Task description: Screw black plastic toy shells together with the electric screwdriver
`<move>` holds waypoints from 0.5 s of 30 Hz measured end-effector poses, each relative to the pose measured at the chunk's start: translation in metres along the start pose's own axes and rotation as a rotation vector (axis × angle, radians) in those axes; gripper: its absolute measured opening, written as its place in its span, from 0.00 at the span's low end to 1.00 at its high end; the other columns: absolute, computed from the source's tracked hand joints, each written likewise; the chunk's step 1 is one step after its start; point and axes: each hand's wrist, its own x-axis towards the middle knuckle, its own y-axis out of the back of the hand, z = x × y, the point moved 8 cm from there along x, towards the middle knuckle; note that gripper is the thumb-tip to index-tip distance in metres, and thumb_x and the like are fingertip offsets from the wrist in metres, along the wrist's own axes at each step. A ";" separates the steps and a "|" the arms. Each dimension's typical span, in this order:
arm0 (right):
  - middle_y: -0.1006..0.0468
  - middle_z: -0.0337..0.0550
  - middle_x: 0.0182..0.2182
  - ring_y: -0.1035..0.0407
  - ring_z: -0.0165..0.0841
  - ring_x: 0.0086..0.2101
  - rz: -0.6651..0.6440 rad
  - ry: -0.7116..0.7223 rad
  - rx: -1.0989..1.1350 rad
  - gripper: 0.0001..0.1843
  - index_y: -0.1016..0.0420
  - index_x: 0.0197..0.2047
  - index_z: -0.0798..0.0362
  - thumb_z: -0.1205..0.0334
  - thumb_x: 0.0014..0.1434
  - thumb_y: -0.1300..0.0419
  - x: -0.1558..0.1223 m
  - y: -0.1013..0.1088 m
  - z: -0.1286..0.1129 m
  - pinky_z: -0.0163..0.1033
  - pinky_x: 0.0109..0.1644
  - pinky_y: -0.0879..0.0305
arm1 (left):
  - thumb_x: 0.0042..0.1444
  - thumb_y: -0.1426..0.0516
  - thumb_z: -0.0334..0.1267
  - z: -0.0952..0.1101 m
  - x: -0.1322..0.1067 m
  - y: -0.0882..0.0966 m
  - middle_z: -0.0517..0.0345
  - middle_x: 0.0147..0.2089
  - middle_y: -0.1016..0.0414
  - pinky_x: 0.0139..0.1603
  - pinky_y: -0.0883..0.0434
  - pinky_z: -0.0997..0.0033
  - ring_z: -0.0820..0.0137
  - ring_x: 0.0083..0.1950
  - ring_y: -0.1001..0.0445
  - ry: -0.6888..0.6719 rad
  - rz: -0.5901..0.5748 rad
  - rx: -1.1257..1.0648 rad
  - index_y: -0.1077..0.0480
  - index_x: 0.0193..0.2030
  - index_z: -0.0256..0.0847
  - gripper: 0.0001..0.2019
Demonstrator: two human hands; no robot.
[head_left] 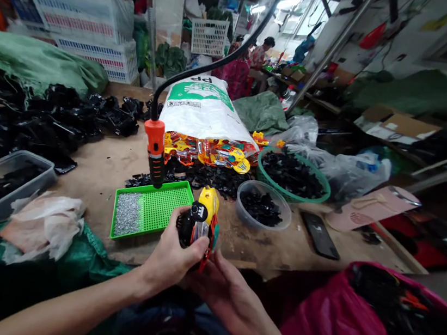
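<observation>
The left hand (pixel 170 256) had its fingers clamped on the yellow-and-black plastic toy (pixel 201 225), long axis near-upright; the right hand (pixel 226 300) lay beneath, fingers curled, contact indeterminate.

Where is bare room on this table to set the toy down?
Bare wood shows between the clear plastic tub and the green perforated tray, and in front of the clear bowl, beside the phone. Crowded: the black plastic pieces at left and the heap behind the tray.

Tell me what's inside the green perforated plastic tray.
Small silver screws lie heaped at the left end of the green perforated plastic tray; the rest is bare mesh. The yellow-and-black plastic toy covers its right corner, hiding what lies there.
</observation>
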 end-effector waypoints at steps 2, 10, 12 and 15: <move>0.18 0.47 0.43 0.25 0.39 0.43 0.003 -0.012 0.016 0.20 0.21 0.45 0.52 0.48 0.54 0.32 0.002 -0.004 0.003 0.48 0.53 0.33 | 0.53 0.41 0.44 0.000 -0.001 -0.001 0.50 0.51 0.27 0.53 0.28 0.62 0.64 0.50 0.27 -0.019 0.010 -0.029 0.47 0.60 0.39 0.30; 0.18 0.46 0.42 0.26 0.42 0.42 -0.079 0.152 -0.097 0.19 0.20 0.41 0.49 0.46 0.50 0.30 0.009 -0.031 -0.018 0.50 0.50 0.30 | 0.49 0.44 0.38 0.022 -0.005 0.003 0.47 0.51 0.24 0.57 0.28 0.57 0.60 0.51 0.25 -0.184 0.094 -0.081 0.40 0.58 0.37 0.28; 0.18 0.45 0.43 0.26 0.40 0.43 -0.104 0.171 -0.102 0.18 0.20 0.42 0.48 0.47 0.51 0.30 0.010 -0.038 -0.024 0.48 0.50 0.30 | 0.49 0.44 0.39 0.025 -0.004 0.004 0.48 0.48 0.23 0.58 0.30 0.54 0.59 0.52 0.25 -0.202 0.079 -0.099 0.37 0.57 0.36 0.26; 0.18 0.46 0.38 0.25 0.40 0.39 -0.059 0.269 -0.217 0.19 0.20 0.39 0.50 0.46 0.49 0.30 0.011 -0.041 -0.038 0.46 0.46 0.28 | 0.51 0.44 0.41 0.027 -0.004 0.007 0.48 0.46 0.23 0.61 0.32 0.52 0.57 0.54 0.26 -0.226 0.049 -0.098 0.34 0.55 0.36 0.24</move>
